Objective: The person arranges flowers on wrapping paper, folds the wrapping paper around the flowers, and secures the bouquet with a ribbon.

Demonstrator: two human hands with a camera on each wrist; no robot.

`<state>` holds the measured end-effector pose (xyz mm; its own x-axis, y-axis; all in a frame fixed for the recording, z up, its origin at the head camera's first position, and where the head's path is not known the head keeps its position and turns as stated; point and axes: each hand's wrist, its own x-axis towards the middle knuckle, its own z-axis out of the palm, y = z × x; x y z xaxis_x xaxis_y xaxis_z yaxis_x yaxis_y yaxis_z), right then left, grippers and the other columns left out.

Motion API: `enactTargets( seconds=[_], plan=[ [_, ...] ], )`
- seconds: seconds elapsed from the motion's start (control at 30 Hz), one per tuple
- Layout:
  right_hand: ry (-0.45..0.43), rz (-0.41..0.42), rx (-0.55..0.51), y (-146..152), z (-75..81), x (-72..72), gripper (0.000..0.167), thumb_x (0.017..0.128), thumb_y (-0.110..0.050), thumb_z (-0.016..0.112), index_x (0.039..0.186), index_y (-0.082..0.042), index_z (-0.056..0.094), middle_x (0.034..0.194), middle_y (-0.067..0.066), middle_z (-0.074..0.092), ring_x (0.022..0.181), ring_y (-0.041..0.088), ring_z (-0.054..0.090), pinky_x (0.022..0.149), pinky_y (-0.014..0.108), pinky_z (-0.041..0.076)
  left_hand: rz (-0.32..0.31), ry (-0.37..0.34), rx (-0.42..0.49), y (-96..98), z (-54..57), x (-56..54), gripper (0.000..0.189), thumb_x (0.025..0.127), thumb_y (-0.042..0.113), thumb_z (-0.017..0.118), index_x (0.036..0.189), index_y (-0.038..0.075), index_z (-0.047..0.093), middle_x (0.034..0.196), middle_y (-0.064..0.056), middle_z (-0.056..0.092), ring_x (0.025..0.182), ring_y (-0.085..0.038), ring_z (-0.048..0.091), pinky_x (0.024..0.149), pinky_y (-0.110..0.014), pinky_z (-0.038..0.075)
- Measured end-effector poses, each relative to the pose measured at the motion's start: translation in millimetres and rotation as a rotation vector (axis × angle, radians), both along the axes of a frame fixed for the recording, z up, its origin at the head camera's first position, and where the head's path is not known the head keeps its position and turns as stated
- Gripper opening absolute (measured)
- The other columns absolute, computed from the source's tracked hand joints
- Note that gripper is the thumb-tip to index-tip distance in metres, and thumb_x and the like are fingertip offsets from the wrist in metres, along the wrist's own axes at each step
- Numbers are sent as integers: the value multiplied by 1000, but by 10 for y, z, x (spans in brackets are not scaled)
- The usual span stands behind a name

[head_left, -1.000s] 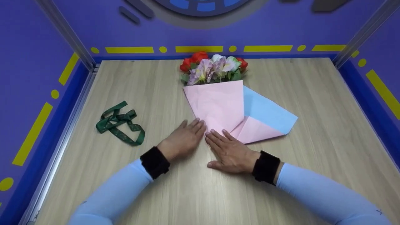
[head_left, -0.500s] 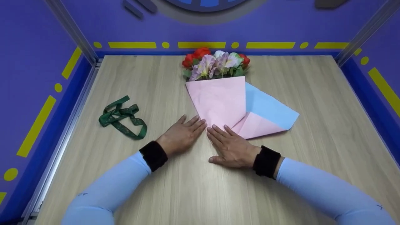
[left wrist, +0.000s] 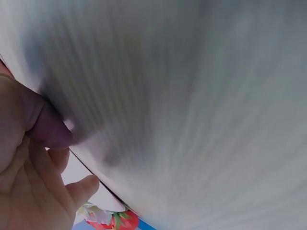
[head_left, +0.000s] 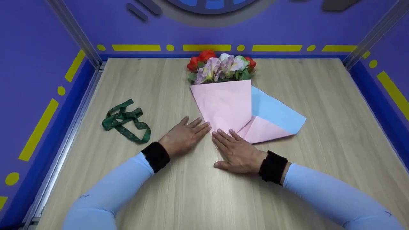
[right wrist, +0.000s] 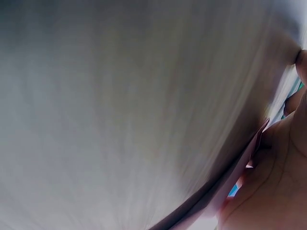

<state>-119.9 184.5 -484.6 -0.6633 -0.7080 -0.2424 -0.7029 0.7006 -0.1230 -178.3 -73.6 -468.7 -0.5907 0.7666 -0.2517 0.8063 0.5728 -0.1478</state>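
Observation:
A bouquet of artificial flowers (head_left: 220,67), red, lilac and white, lies at the back middle of the table in the head view. Pink wrapping paper (head_left: 225,102) is folded over its stems, which are hidden. At the right the sheet spreads out with its light blue side (head_left: 274,110) up. My left hand (head_left: 183,137) rests with straight fingers at the paper's lower left edge. Flat on the lower tip of the pink paper lies my right hand (head_left: 238,153), fingers straight and thumb spread. In the right wrist view a pink paper edge (right wrist: 230,184) runs along under that palm.
A loosely looped green ribbon (head_left: 127,121) lies on the wooden table (head_left: 198,198) left of the left hand. Purple panels with yellow marks (head_left: 206,48) enclose the table at the back and both sides.
The view tilted slightly between frames. My left hand has eased a little to the left and its fingers have spread slightly. My right hand, the bouquet and the ribbon stay in place.

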Motion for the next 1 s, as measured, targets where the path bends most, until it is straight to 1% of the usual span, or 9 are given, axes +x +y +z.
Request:
enactTargets(
  seconds=[0.1, 0.23, 0.33, 0.43, 0.57, 0.7, 0.83, 0.9, 1.0],
  plan=[
    [5, 3, -5, 5, -9, 19, 94, 106, -69, 37, 167, -1, 20, 176, 15, 16, 165, 31, 11, 132, 55, 11, -20, 34, -7, -15, 0, -10, 56, 114, 20, 38, 168, 11, 26, 174, -3, 28, 161, -29, 28, 123, -61, 34],
    [6, 4, -16, 5, -13, 36, 94, 106, -69, 38, 167, -1, 20, 176, 16, 16, 165, 31, 11, 132, 55, 11, -16, 61, -1, -48, -16, -36, 56, 115, 20, 39, 168, 9, 27, 173, -4, 31, 160, -30, 30, 122, -60, 36],
    [-7, -1, -24, 3, -14, 52, 94, 105, -70, 37, 167, -1, 19, 177, 15, 15, 165, 31, 10, 132, 55, 10, 2, 37, 20, -62, -24, -57, 55, 115, 20, 38, 167, 8, 28, 173, -6, 32, 160, -30, 30, 123, -59, 35],
    [-29, -5, -27, 1, -15, 92, 96, 105, -72, 36, 168, -2, 16, 177, 14, 11, 165, 30, 7, 132, 55, 8, 10, -10, 53, -64, -10, -57, 53, 115, 19, 37, 166, 7, 31, 172, -7, 34, 160, -30, 30, 125, -58, 32],
    [-47, -2, -34, 2, -10, 180, 97, 104, -73, 35, 168, -3, 15, 178, 13, 10, 165, 28, 5, 132, 54, 7, 18, -45, 100, -47, 12, -14, 50, 114, 18, 38, 163, 6, 39, 168, -9, 41, 159, -28, 33, 128, -52, 28],
    [-40, 8, -42, 8, -7, 254, 96, 105, -72, 36, 168, -2, 17, 177, 14, 12, 165, 29, 7, 132, 54, 9, 5, -70, 122, -53, -6, 33, 49, 114, 17, 38, 162, 2, 39, 166, -13, 42, 158, -30, 34, 128, -49, 29],
    [-28, 18, -35, 26, -9, 293, 96, 105, -72, 36, 168, -2, 18, 177, 14, 13, 165, 29, 9, 132, 55, 10, 35, -51, 125, -105, -44, 19, 50, 114, 14, 36, 162, -3, 34, 167, -20, 39, 157, -32, 35, 126, -50, 34],
    [-24, 26, -34, 34, -10, 304, 96, 105, -72, 36, 168, -2, 18, 177, 15, 13, 165, 30, 10, 132, 55, 11, 65, -34, 109, -127, -51, -13, 51, 115, 14, 35, 163, -2, 32, 168, -19, 36, 158, -32, 34, 126, -51, 33],
    [-12, 34, -40, 42, -4, 316, 96, 105, -72, 36, 167, -1, 20, 176, 15, 15, 164, 30, 12, 132, 56, 12, 96, -25, 69, -136, -54, -82, 53, 115, 17, 34, 166, 3, 29, 171, -14, 33, 160, -29, 30, 127, -53, 29]
  ],
)
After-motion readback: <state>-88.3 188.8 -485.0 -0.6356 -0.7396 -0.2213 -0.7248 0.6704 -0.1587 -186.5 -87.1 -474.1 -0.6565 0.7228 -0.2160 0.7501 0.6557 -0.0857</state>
